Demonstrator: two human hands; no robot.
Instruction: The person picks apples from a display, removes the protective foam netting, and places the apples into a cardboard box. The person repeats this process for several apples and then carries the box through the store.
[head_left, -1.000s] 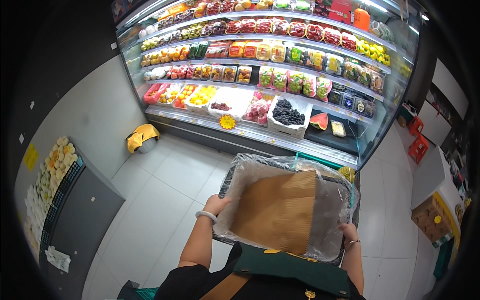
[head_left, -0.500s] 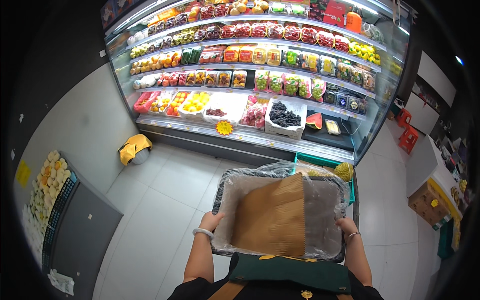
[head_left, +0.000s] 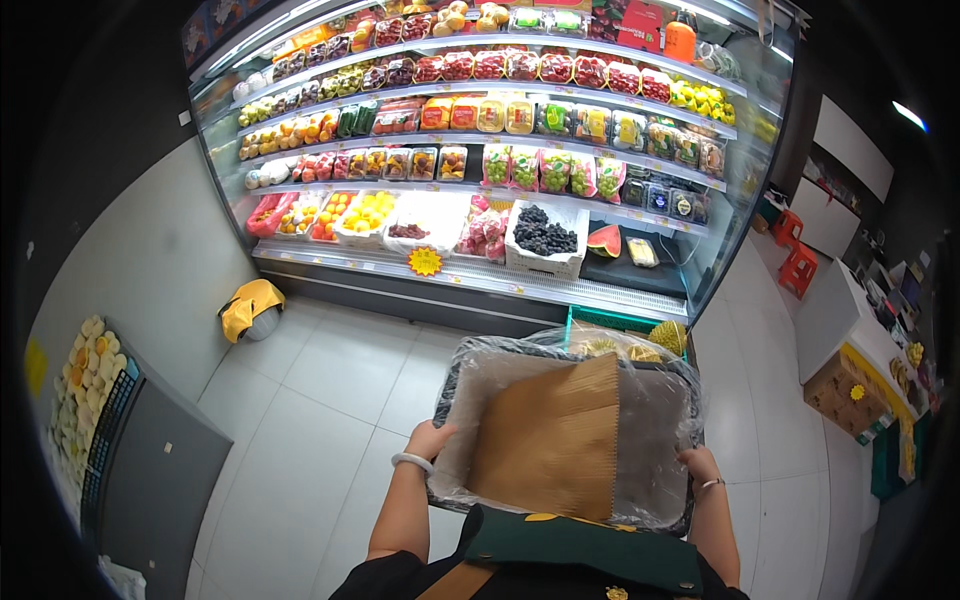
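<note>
Between my arms I carry a black crate (head_left: 448,405) lined with clear plastic film (head_left: 655,440), held out in front of my dark green apron (head_left: 575,550). Inside it leans a brown paper sheet (head_left: 548,437) with a zigzag-cut edge. At the crate's left rim my left hand (head_left: 430,440) is closed; a pale bangle circles that wrist. My right hand (head_left: 698,464) grips the opposite rim, with a thin bracelet on its wrist. The crate's edge and film hide some of the fingers on both sides.
Ahead stands a lit refrigerated fruit display (head_left: 480,190). A green crate with durians (head_left: 667,337) sits on the floor before it. A yellow cloth over a bin (head_left: 252,310) is by the left wall. A produce stand (head_left: 165,470) is at left; a counter (head_left: 850,330) and red stools (head_left: 797,268) are at right.
The display, stools and floor crate have shifted left in the view as my head turned slightly right. The crate sits a little lower and further right; both hands keep hold of it.
</note>
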